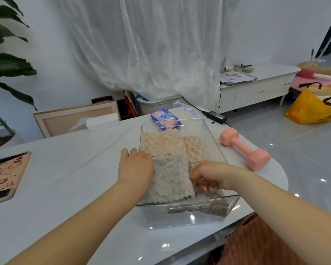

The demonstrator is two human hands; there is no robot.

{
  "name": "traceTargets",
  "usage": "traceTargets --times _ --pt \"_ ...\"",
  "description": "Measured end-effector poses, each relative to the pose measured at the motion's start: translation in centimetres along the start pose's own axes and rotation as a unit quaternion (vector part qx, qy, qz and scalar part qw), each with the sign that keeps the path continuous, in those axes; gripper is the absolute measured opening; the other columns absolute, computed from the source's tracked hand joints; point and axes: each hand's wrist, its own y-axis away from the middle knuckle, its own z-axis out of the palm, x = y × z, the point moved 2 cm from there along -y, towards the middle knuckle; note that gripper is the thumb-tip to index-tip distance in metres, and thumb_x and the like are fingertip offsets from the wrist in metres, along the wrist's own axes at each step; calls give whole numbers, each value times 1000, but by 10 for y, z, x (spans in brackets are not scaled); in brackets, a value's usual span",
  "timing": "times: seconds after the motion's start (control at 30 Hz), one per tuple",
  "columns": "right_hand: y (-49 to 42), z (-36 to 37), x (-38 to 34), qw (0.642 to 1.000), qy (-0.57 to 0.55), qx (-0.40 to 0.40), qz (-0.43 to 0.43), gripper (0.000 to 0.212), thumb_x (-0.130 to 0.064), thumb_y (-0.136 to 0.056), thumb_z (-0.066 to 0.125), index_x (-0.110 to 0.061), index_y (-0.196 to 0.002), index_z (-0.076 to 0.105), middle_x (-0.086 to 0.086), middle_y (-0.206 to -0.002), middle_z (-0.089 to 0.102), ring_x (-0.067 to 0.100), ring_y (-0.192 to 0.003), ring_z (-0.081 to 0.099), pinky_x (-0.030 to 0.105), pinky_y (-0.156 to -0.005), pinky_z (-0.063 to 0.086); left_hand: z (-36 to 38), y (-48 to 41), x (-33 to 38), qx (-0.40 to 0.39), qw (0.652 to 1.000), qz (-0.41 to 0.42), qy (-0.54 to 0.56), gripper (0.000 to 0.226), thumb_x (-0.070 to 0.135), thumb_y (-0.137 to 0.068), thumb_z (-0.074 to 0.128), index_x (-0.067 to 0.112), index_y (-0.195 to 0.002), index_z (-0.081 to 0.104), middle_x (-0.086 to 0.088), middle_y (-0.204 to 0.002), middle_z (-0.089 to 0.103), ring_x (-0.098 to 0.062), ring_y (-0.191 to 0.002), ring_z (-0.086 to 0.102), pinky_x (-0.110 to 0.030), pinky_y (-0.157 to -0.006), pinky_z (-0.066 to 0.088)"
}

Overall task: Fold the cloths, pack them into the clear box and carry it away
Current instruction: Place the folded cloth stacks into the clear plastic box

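Left hand (135, 167) flat, released, pressing grey cloth (170, 176) in box (187, 217). Right hand (210, 176) curled at cloth's right edge; cannot tell its grasp.

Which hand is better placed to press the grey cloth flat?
Left, probably: the left hand lies open along the grey cloth in the clear box; the right hand curls into the gap beside it.

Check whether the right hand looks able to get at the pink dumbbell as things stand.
Probably yes: the pink dumbbell lies uncovered on the table, right of the clear box. The right hand, inside the box by the grey cloth, need only clear its wall.
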Motion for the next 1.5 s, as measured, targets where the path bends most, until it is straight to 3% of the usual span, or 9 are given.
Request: traceTargets --times 0.13,0.3,0.47,0.7,0.87,0.97,1.17,1.37,1.5 --pt "-1 5 2 999 -24 -22 6 16 -7 -90 53 -14 -75 57 1 -64 64 11 -45 42 12 -38 20 0 4 -1 6 1000 12 13 12 24 -85 65 17 -93 59 0 -91 64 -24 -95 52 -37 -82 25" --pt "-3 9 -5 996 51 46 -51 19 -5 -81 60 -15 -65 56 2 -58 56 12 -42 40 16 -40 22 10 6 6 35 997 75 6 47 7 -17 87 16 -44 50 0 -37 45 -23 -48 50 -34 -67 24" --pt "4 0 -7 949 278 126 -79 13 1 -76 51 -6 -66 55 7 -58 51 16 -46 48 20 -40 38 1 7 6 -18 998 56 6 19 9 -82 61 14 -99 56 -6 -92 66 -27 -103 50 -43 -100 23" --pt "7 6 -11 947 304 88 -51 14 -1 -81 43 -9 -73 51 7 -56 57 17 -42 55 20 -38 41 -5 2 -8 -30 998 48 32 32 20 -92 51 21 -123 41 -1 -113 60 -27 -117 42 -49 -107 16" --pt "21 -12 -25 845 460 206 -176 33 -6 -84 48 -8 -116 57 10 -110 62 24 -95 61 32 -80 50 -11 9 -5 -89 985 127 75 70 63 -94 28 20 -149 22 -3 -161 1 -20 -148 0 -53 -115 -11" --pt "10 3 -21 807 538 57 -238 72 -36 -94 54 -7 -150 19 8 -156 20 23 -143 22 39 -116 21 2 8 2 -208 959 192 31 91 73 -88 26 16 -154 -1 0 -161 -10 -16 -148 -9 -55 -114 -17" --pt "-41 21 7 745 651 -58 -135 91 -56 -96 38 -17 -147 -26 -1 -155 -31 18 -145 -23 44 -117 -9 24 -9 24 -314 921 186 -137 100 78 -85 19 11 -151 -16 -5 -160 -13 -20 -149 -4 -54 -107 -25" --pt "-2 -14 -25 824 537 29 -178 79 -40 -86 66 -8 -147 28 6 -153 28 23 -139 30 33 -113 26 8 -13 18 -235 959 155 -26 86 73 -87 30 13 -148 26 -6 -155 27 -25 -144 23 -57 -116 -8" --pt "8 -16 -18 755 653 20 -57 39 -31 -85 66 -10 -117 54 6 -114 58 24 -98 55 36 -86 48 3 -11 7 -103 990 87 33 50 43 -102 28 14 -143 34 -5 -153 28 -23 -145 20 -59 -115 0"
